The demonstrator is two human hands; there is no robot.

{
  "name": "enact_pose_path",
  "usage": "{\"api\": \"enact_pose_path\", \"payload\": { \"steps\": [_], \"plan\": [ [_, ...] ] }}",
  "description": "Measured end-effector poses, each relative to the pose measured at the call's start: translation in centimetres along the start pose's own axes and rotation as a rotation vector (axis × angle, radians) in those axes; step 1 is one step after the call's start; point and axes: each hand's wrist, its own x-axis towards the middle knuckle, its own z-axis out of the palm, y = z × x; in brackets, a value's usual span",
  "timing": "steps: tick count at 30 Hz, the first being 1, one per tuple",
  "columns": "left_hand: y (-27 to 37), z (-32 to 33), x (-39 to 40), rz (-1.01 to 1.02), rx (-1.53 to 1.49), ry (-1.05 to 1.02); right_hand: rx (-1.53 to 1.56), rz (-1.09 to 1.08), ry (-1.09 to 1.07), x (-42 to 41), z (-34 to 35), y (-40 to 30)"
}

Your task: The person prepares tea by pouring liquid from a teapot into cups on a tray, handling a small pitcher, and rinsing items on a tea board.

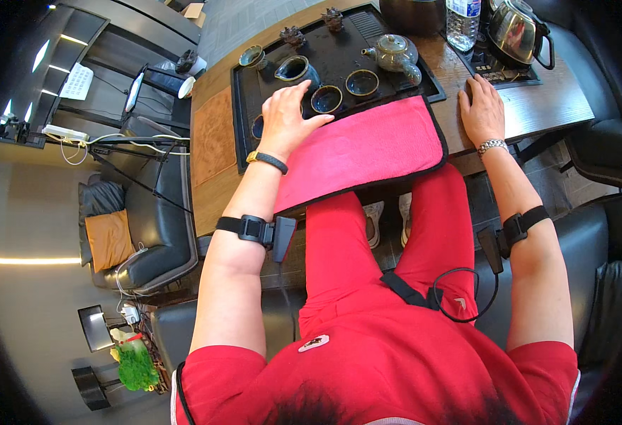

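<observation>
My left hand (288, 114) is over the near edge of a black tea tray (337, 58), thumb and fingers apart, nothing visibly held. Close to its fingertips are a dark teacup (327, 100) and a blue-grey spouted pitcher (296, 69). Another cup (257, 127) is partly hidden behind the hand. A third dark cup (362, 83) sits further right, near a glazed teapot (396, 51) with its lid on. A pink towel (364, 149) with black edging overlaps the tray's near side. My right hand (482, 111) rests palm down on the wooden table, holding nothing.
At the right stand a glass kettle (515, 34) on a black heating plate (507, 74) and a water bottle (462, 24). A strainer cup (252, 56) and small dark figurines (292, 36) occupy the tray's far side. A brown cloth (214, 139) lies left.
</observation>
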Motion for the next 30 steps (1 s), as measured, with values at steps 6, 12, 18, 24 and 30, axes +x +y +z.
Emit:
{"api": "enact_pose_path", "payload": {
  "steps": [6, 12, 18, 24, 30],
  "plan": [
    [1.0, 2.2, 0.4, -0.129, 0.0, -0.098, 0.005, -0.003, 0.003, 0.0, 0.1, -0.1],
    [1.8, 2.3, 1.0, -0.281, -0.042, -0.141, 0.014, -0.006, 0.017, 0.0, 0.5, 0.3],
    [1.4, 0.5, 1.6, -0.319, -0.1, -0.081, 0.015, -0.002, 0.011, 0.0, 0.4, 0.2],
    [-1.1, -2.8, 2.7, -0.416, -0.376, -0.039, 0.021, -0.005, 0.025, 0.0, 0.3, 0.1],
    [-3.3, -4.6, 4.8, -0.479, -0.372, 0.105, 0.005, -0.01, 0.023, -0.1, 0.4, 0.2]
  ]
}}
